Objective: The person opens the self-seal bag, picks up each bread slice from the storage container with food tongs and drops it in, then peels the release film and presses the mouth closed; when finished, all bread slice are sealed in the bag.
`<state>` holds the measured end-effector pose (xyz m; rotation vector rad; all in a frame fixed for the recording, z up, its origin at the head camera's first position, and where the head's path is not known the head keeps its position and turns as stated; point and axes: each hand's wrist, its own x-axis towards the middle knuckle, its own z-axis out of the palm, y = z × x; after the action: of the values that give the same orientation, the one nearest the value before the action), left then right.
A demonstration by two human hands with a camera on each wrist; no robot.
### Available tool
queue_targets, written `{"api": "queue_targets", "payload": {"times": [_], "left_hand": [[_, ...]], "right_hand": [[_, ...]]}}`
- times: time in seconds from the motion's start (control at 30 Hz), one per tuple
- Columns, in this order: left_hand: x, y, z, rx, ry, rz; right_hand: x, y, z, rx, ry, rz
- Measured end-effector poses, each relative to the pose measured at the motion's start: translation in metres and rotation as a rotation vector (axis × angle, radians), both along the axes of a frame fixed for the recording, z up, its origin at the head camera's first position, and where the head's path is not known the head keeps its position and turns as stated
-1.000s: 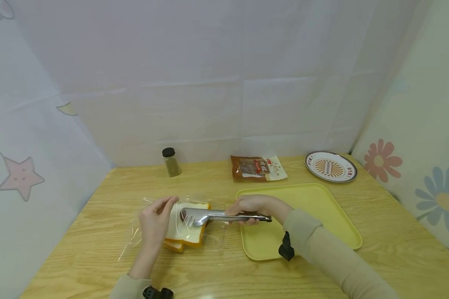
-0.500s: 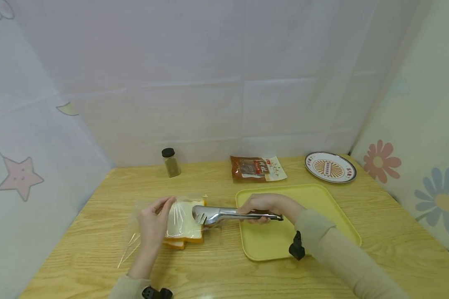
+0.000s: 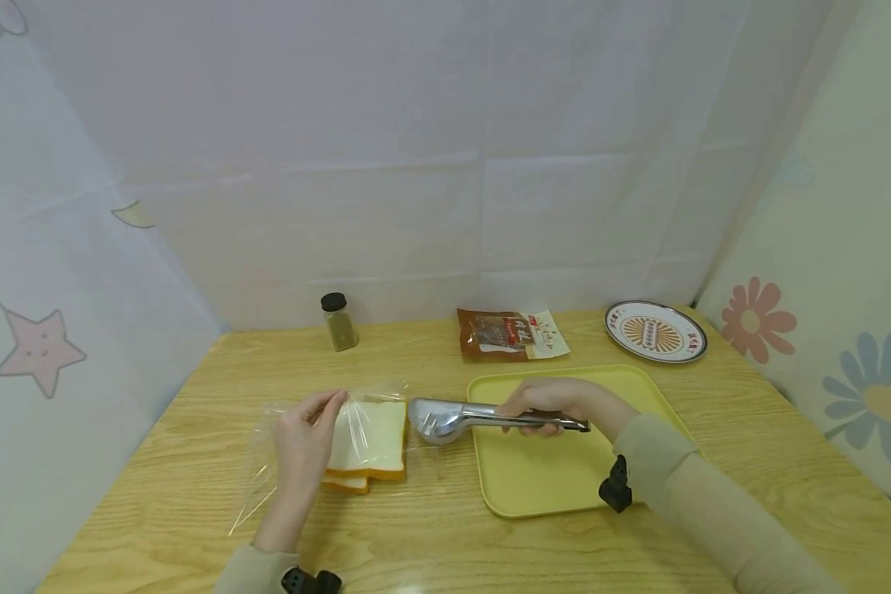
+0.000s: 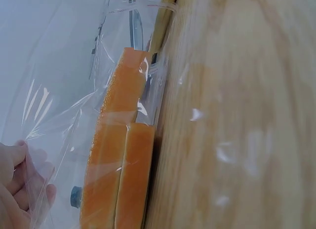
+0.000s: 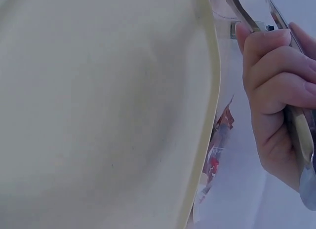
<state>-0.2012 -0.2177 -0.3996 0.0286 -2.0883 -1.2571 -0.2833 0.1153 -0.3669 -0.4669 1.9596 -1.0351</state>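
Two orange-crusted white bread slices (image 3: 371,441) lie overlapping on the table inside a clear plastic bag (image 3: 258,474). My left hand (image 3: 304,441) pinches the bag's film between thumb and fingers, above the slices' left side. In the left wrist view the crusts (image 4: 106,155) show side-on through the film. My right hand (image 3: 545,404) grips metal tongs (image 3: 478,415) by their handles, fingers wrapped round them in the right wrist view. The tongs' head is just right of the bread, apart from it, by the bag's right end. No bread shows between its ends.
A yellow tray (image 3: 512,499) lies under the right hand. Behind stand a black-capped spice jar (image 3: 339,323), a brown-and-white food packet (image 3: 512,334) and a patterned plate (image 3: 657,332). A white cloth wall (image 3: 386,206) bounds the table's back.
The right hand has drawn the tongs rightward, off the bread and towards the tray. The left hand has stayed at the bag, and the bread remains inside it.
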Motion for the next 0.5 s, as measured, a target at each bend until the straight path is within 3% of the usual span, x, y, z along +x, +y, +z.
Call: {"api": "queue_targets", "payload": {"times": [0.33, 0.5], "left_hand": [[0.001, 0.001, 0.000, -0.051, 0.023, 0.013], [0.001, 0.001, 0.001, -0.048, -0.015, 0.015]], "right_hand": [[0.008, 0.030, 0.006, -0.023, 0.016, -0.048], [0.015, 0.050, 0.009, -0.065, 0.021, -0.060]]}}
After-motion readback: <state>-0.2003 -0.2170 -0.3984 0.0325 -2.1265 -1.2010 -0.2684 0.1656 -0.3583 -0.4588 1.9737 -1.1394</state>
